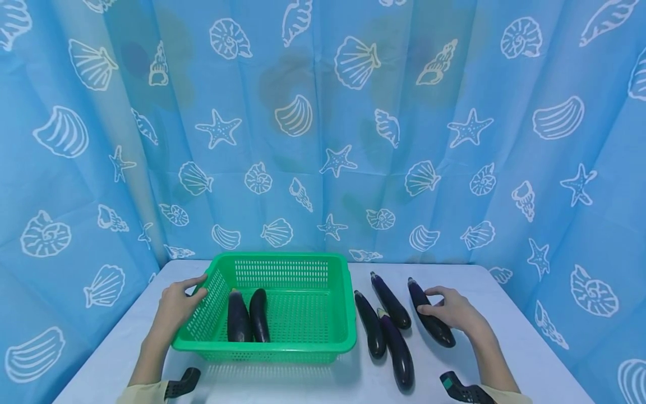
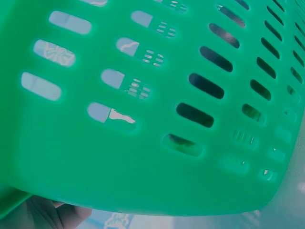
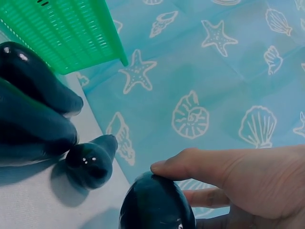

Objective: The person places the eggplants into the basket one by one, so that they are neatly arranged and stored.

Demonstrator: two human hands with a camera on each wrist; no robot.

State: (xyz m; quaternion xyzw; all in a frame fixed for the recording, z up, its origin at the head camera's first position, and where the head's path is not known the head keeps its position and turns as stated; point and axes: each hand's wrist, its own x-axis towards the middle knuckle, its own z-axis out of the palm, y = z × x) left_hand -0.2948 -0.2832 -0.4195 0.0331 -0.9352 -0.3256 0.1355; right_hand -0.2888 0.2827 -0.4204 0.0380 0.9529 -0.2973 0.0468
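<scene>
On the right side of the table, my right hand point(image 1: 451, 308) grips a dark purple eggplant point(image 1: 435, 325) between thumb and fingers. In the right wrist view the rounded end of that eggplant point(image 3: 155, 205) shows below the thumb. My left hand point(image 1: 178, 303) holds the left rim of a green plastic basket point(image 1: 264, 347); in the left wrist view the basket's slotted wall point(image 2: 143, 176) covers most of that hand. Inside the basket, at its left, lie a thicker eggplant point(image 1: 238, 320) and a slimmer eggplant point(image 1: 259, 317), side by side.
Between the basket and my right hand lie three more eggplants: one near the back point(image 1: 391, 300), one beside the basket point(image 1: 372, 328) and one toward the front point(image 1: 398, 356). A blue curtain point(image 1: 323, 129) with white shell prints hangs behind the white table point(image 1: 282, 387).
</scene>
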